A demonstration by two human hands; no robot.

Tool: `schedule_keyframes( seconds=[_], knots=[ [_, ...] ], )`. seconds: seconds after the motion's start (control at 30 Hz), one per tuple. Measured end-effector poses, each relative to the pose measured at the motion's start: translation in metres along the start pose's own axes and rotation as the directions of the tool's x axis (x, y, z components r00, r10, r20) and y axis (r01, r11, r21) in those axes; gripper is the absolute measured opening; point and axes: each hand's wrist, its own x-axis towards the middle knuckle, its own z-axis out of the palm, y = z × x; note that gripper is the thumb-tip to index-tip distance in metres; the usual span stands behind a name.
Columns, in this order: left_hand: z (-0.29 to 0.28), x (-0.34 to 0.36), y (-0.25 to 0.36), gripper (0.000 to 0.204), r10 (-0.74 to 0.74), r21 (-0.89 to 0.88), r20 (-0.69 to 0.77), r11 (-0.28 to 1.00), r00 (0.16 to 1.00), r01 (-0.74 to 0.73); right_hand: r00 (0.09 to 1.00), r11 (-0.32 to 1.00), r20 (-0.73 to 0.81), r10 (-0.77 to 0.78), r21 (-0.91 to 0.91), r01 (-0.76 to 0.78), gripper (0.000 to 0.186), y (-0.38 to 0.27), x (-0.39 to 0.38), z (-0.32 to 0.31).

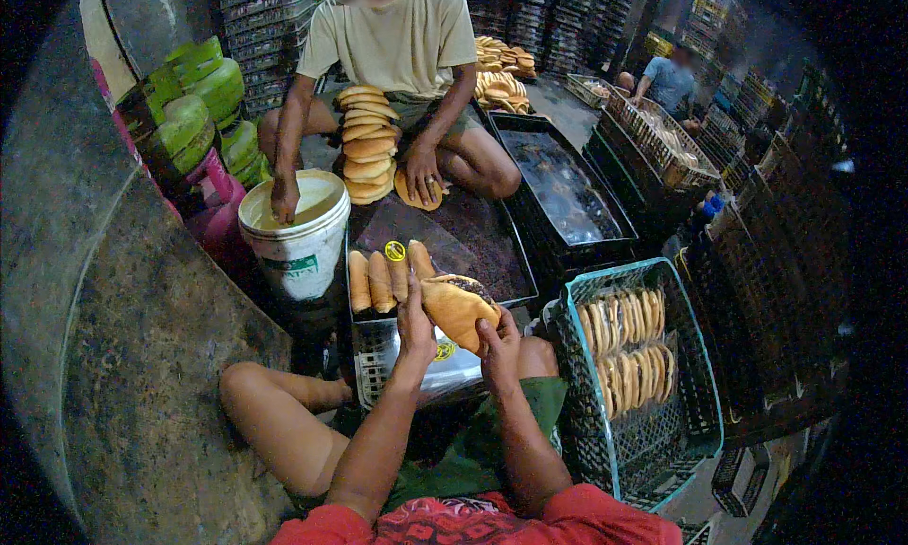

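Between my two hands is a golden-brown bread bun point(456, 316) with a dark filling showing along its far edge. My left hand point(414, 325) grips its left side, and my right hand point(500, 344) pinches the lower right end with the thumb on top. Just beyond, several long bread rolls point(380, 285) lie side by side on a dark tray point(492, 233). Under my hands are clear plastic wrappers point(456, 372) with a yellow round mark, resting on a crate point(371, 370).
Opposite sits a person point(392, 34), one hand in a white bucket point(312, 252), the other on a bun point(416, 191) beside stacked buns point(367, 148). A green crate point(653, 450) at right holds wrapped breads point(624, 323). Gas cylinders point(218, 96) stand left; another person point(670, 79) sits far right.
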Motion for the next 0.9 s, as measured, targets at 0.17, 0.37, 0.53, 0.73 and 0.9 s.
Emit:
schedule_keyframes(
  seconds=[0.17,0.37,0.53,0.73,0.9],
  knots=[
    [-0.002,-0.005,-0.017,0.038,0.177,0.504,0.114,0.838,0.978,-0.21,0.999,0.985,-0.011,-0.038,0.167,0.04,0.039,-0.002,0.007,-0.006],
    [-0.001,-0.01,-0.005,0.036,0.033,0.755,0.25,0.619,0.968,-0.216,0.976,0.825,-0.169,-0.136,-0.565,0.017,0.044,0.0,0.01,-0.011],
    [-0.01,-0.004,-0.025,0.049,-0.058,0.266,-0.104,0.96,0.993,0.084,0.992,0.967,0.016,-0.128,-0.22,0.129,0.053,-0.011,-0.01,-0.002],
    [-0.02,0.014,-0.034,0.062,-0.25,0.273,0.235,0.944,0.939,0.183,0.987,0.978,-0.039,-0.153,-0.152,0.145,0.047,-0.029,-0.007,-0.003],
    [-0.012,0.021,-0.017,0.064,-0.076,0.237,0.041,0.969,0.996,0.064,0.997,0.992,0.024,-0.075,-0.101,0.077,0.048,-0.023,-0.003,0.009]
  ],
)
